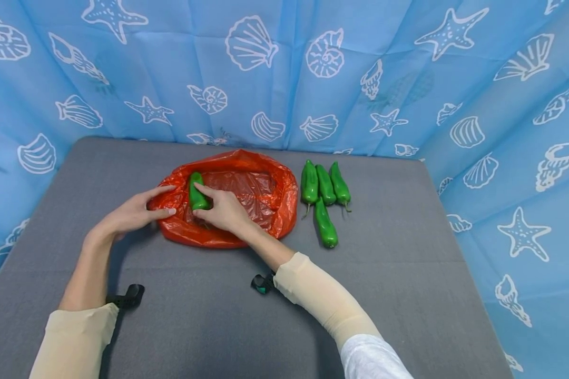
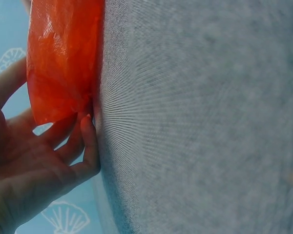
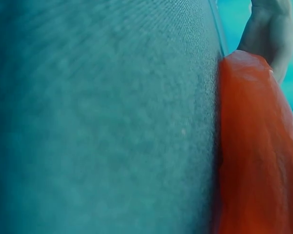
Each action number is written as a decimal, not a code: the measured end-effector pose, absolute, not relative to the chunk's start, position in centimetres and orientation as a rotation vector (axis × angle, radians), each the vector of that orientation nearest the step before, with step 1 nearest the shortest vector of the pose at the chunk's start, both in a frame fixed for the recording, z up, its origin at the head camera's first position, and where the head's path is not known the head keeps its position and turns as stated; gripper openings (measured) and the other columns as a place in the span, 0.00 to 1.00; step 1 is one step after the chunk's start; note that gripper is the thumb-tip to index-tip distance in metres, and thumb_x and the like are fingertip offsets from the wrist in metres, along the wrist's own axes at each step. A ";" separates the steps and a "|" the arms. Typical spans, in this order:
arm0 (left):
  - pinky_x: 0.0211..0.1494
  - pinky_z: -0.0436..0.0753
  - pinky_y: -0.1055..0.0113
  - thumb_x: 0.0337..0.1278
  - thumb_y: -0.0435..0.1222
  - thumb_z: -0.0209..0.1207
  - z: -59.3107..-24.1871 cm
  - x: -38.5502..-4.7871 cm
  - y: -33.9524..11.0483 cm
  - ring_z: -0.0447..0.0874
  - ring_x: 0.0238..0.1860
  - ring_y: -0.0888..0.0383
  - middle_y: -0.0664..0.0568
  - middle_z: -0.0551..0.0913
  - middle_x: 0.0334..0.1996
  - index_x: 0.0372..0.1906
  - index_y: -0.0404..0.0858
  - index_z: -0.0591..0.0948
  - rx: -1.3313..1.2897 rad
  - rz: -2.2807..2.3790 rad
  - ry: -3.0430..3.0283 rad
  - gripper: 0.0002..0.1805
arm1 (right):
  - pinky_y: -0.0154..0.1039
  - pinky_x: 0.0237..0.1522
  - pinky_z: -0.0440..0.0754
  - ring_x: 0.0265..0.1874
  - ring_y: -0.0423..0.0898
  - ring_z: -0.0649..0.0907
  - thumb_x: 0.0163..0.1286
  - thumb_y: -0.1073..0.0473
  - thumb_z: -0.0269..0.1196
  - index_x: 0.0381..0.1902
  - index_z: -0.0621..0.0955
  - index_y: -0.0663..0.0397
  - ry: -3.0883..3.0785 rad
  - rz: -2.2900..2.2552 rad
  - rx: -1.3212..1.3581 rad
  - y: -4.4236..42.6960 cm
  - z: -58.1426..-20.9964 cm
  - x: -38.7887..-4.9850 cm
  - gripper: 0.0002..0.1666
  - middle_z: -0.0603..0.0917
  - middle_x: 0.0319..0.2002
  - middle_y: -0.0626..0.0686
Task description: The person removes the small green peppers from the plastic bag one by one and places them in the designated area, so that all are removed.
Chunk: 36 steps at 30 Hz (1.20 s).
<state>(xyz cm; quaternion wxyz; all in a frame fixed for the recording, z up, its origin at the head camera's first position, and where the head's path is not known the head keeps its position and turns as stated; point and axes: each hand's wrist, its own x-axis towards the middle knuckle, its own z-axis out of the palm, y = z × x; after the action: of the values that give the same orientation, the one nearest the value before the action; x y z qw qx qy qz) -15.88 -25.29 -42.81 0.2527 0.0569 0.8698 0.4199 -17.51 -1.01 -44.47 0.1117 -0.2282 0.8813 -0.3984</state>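
A red plastic bag (image 1: pixel 286 202) lies on the table with its mouth spread wide and its rim rolled outward. Inside its left end, my right hand (image 1: pixel 225 210) holds a green pepper (image 1: pixel 197 190) between thumb and fingers. My left hand (image 1: pixel 131 213) touches the bag's left side, thumb and fingers spread along it. In the left wrist view, the fingers of that hand (image 2: pixel 39 156) lie loosely against the red plastic (image 2: pixel 63 58). The right wrist view shows the bag's outer wall (image 3: pixel 254 146) but not the pepper.
Several green peppers (image 1: pixel 326 184) lie to the right of the bag, one of them (image 1: pixel 326 226) nearer the front. The grey table (image 1: pixel 398 295) is bordered by a blue curtain (image 1: pixel 275 84) with shell and starfish prints, at the back and sides.
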 end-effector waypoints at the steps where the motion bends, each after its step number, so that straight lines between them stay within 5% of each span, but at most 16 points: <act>1: 0.67 0.50 0.26 0.67 0.54 0.58 -42.8 -15.9 -25.3 0.40 0.74 0.28 0.29 0.42 0.77 0.80 0.44 0.50 0.156 1.141 2.365 0.46 | 0.31 0.26 0.75 0.23 0.39 0.79 0.67 0.51 0.68 0.75 0.67 0.40 2.576 -1.185 -0.672 -0.9 -44.5 -17.5 0.40 0.84 0.36 0.48; 9: 0.68 0.50 0.27 0.67 0.55 0.58 -42.9 -15.9 -25.4 0.41 0.74 0.28 0.30 0.42 0.77 0.80 0.44 0.50 0.163 1.143 2.366 0.46 | 0.31 0.30 0.76 0.31 0.41 0.79 0.66 0.51 0.69 0.74 0.68 0.37 2.522 -1.277 -0.631 0.2 -44.3 -17.4 0.40 0.84 0.40 0.48; 17: 0.68 0.51 0.28 0.67 0.56 0.57 -42.9 -16.0 -25.4 0.42 0.75 0.29 0.30 0.42 0.77 0.80 0.45 0.50 0.173 1.126 2.373 0.46 | 0.32 0.28 0.75 0.29 0.42 0.79 0.66 0.51 0.70 0.73 0.69 0.35 2.528 -1.363 -0.574 1.6 -44.2 -17.2 0.39 0.84 0.37 0.48; 26: 0.69 0.50 0.28 0.66 0.57 0.58 -42.9 -15.8 -25.4 0.41 0.74 0.28 0.29 0.41 0.77 0.80 0.44 0.49 0.166 1.131 2.367 0.48 | 0.33 0.34 0.76 0.36 0.43 0.79 0.65 0.52 0.70 0.73 0.69 0.31 2.502 -1.407 -0.504 2.8 -43.2 -16.6 0.39 0.85 0.47 0.51; 36: 0.68 0.48 0.27 0.66 0.57 0.58 -43.0 -16.0 -25.4 0.41 0.74 0.28 0.29 0.40 0.77 0.80 0.45 0.49 0.143 1.134 2.356 0.48 | 0.37 0.22 0.78 0.18 0.51 0.81 0.66 0.55 0.69 0.72 0.70 0.30 2.408 -1.562 -0.514 4.1 -42.8 -15.9 0.38 0.85 0.30 0.53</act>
<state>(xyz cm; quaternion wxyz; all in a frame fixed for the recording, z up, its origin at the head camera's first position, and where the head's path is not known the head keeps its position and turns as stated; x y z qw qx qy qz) -15.98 -25.43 -43.01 0.2583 0.0528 0.8692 0.4184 -15.94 4.14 -42.83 0.1125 -0.1753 0.8206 -0.5322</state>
